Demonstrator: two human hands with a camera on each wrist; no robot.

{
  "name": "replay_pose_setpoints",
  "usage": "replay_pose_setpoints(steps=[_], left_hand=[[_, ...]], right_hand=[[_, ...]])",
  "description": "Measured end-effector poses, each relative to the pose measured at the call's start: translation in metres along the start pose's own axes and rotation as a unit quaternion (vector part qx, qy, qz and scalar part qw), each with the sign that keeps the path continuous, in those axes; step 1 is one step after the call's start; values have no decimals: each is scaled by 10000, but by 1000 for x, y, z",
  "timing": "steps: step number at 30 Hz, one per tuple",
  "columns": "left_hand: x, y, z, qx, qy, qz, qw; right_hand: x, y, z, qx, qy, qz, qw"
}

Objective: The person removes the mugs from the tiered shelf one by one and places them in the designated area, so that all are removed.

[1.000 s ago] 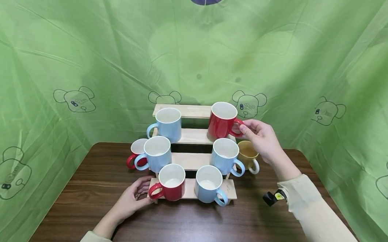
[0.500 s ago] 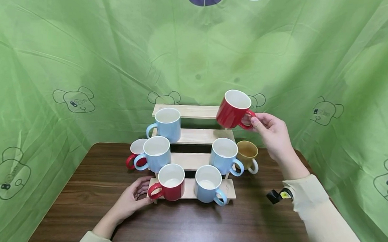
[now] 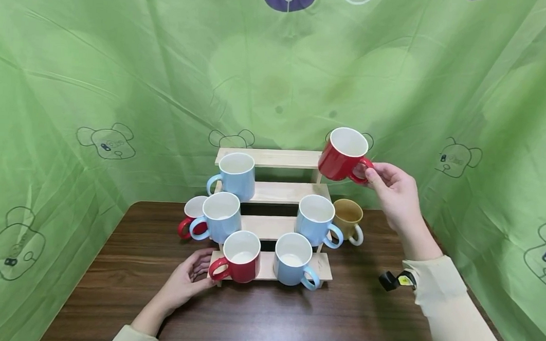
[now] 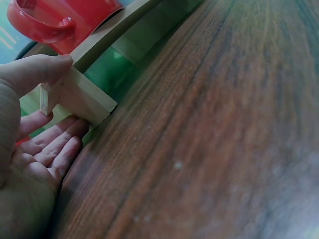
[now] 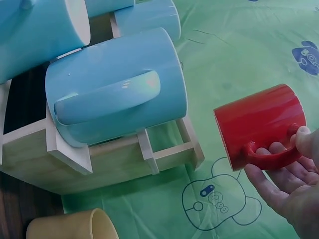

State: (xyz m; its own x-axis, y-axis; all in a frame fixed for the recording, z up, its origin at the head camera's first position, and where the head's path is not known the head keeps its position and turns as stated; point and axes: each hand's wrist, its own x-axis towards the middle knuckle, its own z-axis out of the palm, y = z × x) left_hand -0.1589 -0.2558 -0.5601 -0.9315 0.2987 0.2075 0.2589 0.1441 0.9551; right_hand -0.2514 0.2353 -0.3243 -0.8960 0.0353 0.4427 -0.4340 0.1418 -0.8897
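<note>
Pinching the red mug (image 3: pixel 336 161) by its handle (image 5: pixel 271 161) in the right hand (image 3: pixel 394 192), just right of centre in the head view, move slowly, clear of the rack (image 3: pixel 276 191) and tan mug (image 3: pixel 344 226). Gripping the rack's end, lower left, with the left hand (image 3: pixel 186 282), brace lightly.

Glossy red mug (image 3: pixel 337 161), white inside, tilted, in midair near the top of the pale wooden rack (image 3: pixel 270 227)
</note>
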Motion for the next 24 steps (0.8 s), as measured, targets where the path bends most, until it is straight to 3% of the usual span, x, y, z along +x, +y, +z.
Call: replay_pose_setpoints(steps=[14, 24], left_hand=[[1, 0, 2, 65, 41, 28, 10000], [2, 4, 3, -16, 24, 73, 10000]], right_hand=[[-14, 13, -13, 1114, 361, -424, 9922], [-27, 28, -20, 1102, 1063, -164, 9881]])
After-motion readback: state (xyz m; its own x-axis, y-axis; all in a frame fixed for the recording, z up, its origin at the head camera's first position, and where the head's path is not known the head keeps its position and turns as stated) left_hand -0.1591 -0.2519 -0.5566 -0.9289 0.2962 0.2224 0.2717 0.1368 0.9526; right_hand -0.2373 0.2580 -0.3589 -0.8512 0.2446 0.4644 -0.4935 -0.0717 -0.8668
